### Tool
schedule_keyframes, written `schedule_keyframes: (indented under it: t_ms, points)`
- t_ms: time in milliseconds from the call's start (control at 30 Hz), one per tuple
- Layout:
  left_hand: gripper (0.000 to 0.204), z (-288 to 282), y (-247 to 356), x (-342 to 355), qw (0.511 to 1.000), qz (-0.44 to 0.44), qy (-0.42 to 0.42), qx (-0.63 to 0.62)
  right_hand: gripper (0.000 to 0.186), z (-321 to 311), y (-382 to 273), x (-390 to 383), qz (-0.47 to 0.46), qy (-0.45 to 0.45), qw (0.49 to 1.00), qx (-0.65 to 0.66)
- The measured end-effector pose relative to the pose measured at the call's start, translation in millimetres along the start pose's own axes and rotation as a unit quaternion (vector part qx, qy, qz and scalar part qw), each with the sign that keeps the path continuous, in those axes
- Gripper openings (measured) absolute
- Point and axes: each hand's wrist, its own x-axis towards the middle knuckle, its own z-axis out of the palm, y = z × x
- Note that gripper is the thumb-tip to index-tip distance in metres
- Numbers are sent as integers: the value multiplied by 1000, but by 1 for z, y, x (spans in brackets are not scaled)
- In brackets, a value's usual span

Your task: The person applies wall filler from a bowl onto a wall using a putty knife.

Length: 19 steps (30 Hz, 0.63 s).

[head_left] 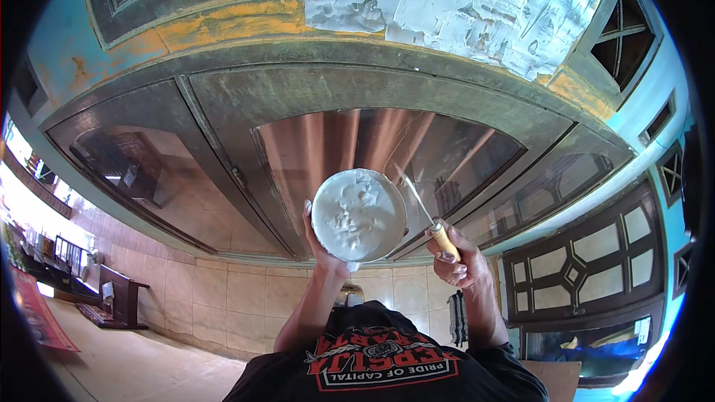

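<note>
My left hand (pixel 326 253) grips a round tub of white putty (pixel 359 214) from its left side and below, its lumpy white surface facing up. In my right hand (pixel 460 257) is a putty knife (pixel 442 240), held by its pale wooden handle. The thin blade points up and left, close to the tub's right rim and apart from it. Above both hands, a wall patch coated with white putty (pixel 454 4) shows streaks and rough spots.
Dark wooden doors with glass panes (pixel 298 89) stand in front of me. Bare orange-yellow strips (pixel 246 24) border the coated patch. A patterned wooden door (pixel 573 272) is at the right, a dark wooden piece of furniture (pixel 119 294) at the left. Tiles (pixel 223 301) cover the floor.
</note>
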Motion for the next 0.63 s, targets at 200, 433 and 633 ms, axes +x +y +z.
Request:
schedule_keyframes:
  t_ms: [200, 433, 633]
  points:
    - [70, 6, -7, 1, 997, 26, 68, 35, 36, 24, -1, 6, -139, 14, 990, -25]
    - [69, 7, -6, 2, 992, 15, 67, 102, 26, 82, -62, 20, -474, 150, 771, -397]
    - [73, 17, -15, -3, 943, 154, -26, 293, 34, 112, -127, 48, -632, 207, 552, -503]
